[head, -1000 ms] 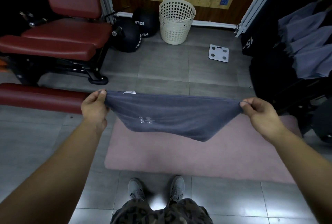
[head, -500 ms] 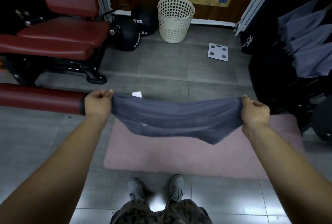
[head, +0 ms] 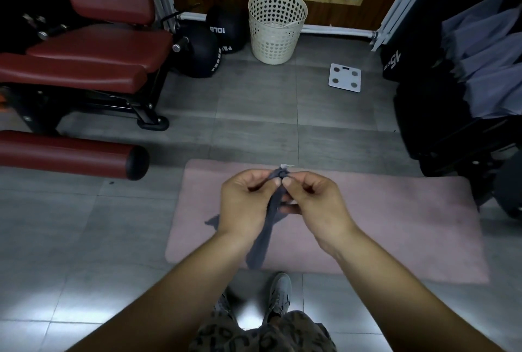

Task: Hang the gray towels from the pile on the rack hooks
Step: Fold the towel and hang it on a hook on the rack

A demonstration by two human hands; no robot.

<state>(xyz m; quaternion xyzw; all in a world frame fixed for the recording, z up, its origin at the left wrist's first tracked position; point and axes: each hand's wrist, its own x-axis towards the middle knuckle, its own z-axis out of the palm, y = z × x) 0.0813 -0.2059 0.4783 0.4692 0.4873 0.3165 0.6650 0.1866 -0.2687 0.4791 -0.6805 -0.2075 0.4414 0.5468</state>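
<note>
Two hands were close together above the pink mat (head: 401,227); left hand (head: 245,206) and right hand (head: 317,206) each pinched the top of the gray towel (head: 261,241), which hung bunched between the wrists.

We're standing in small gym: red bench (head: 99,43), 10LB balls (head: 197,55), scale (head: 345,77), pink mat (head: 395,224) lying on tiled floor (head: 254,103).

I see my left forearm (head: 175,278) and right forearm (head: 392,278) reaching forward, bare, and converging in front of me. My left hand (head: 244,204) and right hand (head: 317,204) meet at the fingertips, backs facing up, fingers curled. Each pinches the bunched top of the gray towel (head: 264,234) between thumb and forefinger.
</note>
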